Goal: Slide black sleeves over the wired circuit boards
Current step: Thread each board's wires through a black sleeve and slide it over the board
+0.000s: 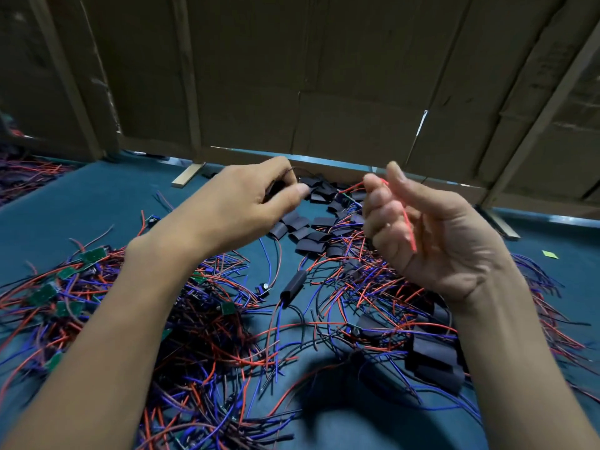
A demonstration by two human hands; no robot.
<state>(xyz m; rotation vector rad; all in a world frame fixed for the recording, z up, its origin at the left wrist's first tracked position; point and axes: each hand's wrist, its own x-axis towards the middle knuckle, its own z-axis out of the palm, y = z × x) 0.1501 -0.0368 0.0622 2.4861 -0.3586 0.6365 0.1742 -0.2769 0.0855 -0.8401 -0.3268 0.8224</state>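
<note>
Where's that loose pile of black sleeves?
In the head view, the black sleeves lie mid-table on the blue mat, below and between the raised left hand and right hand, bordering the wires.

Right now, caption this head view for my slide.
Left hand pinches a black sleeve, right hand holds a red wire.

The table (97, 203) carries a dark teal covering. Along its far edge stands a barrier of brown cardboard panels (259, 76), creased and dimly lit. Pale wooden battens (190, 92) run up the cardboard at intervals; short wooden feet (188, 175) rest on the table at the far edge. A bright metallic strip (246, 153) shows beneath the cardboard. Lighting is low and even.
</note>
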